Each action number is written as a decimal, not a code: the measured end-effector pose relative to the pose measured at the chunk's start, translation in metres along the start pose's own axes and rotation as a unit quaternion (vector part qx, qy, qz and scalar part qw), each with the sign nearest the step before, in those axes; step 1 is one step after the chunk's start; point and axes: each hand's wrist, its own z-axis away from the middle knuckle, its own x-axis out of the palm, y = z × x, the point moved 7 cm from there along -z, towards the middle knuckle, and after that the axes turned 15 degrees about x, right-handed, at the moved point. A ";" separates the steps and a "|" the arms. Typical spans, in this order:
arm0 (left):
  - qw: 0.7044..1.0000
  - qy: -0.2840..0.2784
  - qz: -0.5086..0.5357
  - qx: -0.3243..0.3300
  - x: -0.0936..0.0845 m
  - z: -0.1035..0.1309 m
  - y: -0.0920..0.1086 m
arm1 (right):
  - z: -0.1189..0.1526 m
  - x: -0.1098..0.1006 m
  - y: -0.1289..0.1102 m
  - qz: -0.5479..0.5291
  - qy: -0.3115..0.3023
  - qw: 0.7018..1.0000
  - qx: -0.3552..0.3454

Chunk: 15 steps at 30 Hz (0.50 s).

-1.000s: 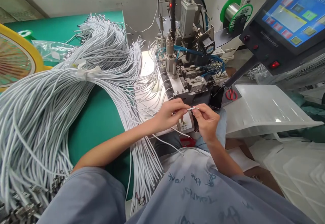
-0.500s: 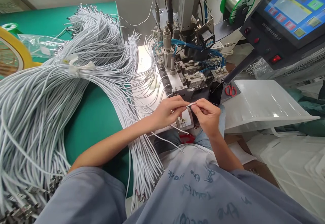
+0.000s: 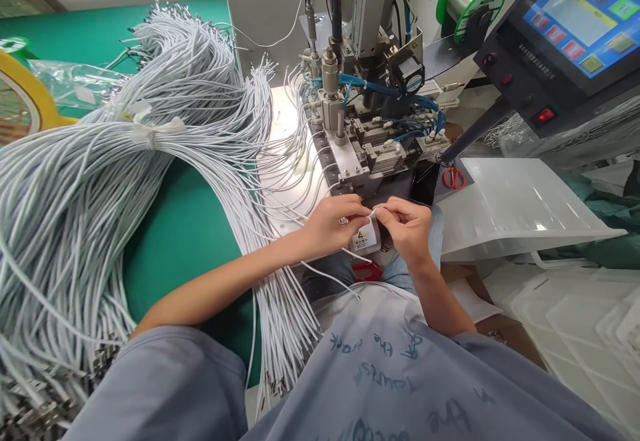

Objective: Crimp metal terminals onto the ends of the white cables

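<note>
My left hand [image 3: 334, 224] pinches a white cable near its end, in front of the machine [image 3: 350, 154]. Close beside it on the right, my right hand [image 3: 407, 224] has its thumb and fingers pressed on the tip of the same cable, which is mostly hidden by the fingertips. A white cable end [image 3: 360, 254] sticks out below my left hand. Left of my hands, a large bundle of white cables [image 3: 210, 154] spreads over the green table mat [image 3: 185, 228], tied with a white band [image 3: 157, 131]. Several cables run from it to the machine's left edge.
A screen [image 3: 585, 21] and a wire spool [image 3: 463, 1] stand at the upper right. Red scissors [image 3: 454, 178] and a black phone [image 3: 425, 182] lie right of the machine, near a white tray [image 3: 525, 208]. A yellow-rimmed racket [image 3: 45, 98] is far left.
My hands have tilted slightly at the cable, and the fingertips of both hands now sit a little lower. The view has shifted slightly.
</note>
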 end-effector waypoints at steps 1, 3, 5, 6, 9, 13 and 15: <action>1.000 0.008 0.002 -0.002 0.000 0.001 0.000 | 0.001 0.002 0.003 -0.015 0.012 1.000 0.007; 1.000 0.011 -0.006 0.003 0.001 0.002 -0.001 | 0.006 0.003 0.003 -0.008 0.052 0.999 -0.005; 0.998 -0.005 -0.050 0.024 0.002 0.004 -0.001 | 0.011 0.002 -0.003 0.047 0.095 0.993 -0.053; 0.995 -0.022 -0.084 0.044 0.003 0.004 0.000 | 0.012 0.001 -0.008 0.081 0.107 0.988 -0.078; 0.979 -0.075 -0.164 0.094 0.005 0.005 0.001 | 0.006 -0.001 -0.013 0.136 0.065 0.983 -0.103; 0.993 -0.040 -0.091 0.068 0.000 0.001 -0.002 | -0.006 -0.002 -0.008 0.082 -0.014 0.994 -0.071; 0.998 -0.010 -0.052 0.042 -0.002 0.000 -0.003 | -0.005 -0.002 -0.007 0.064 0.013 0.995 -0.072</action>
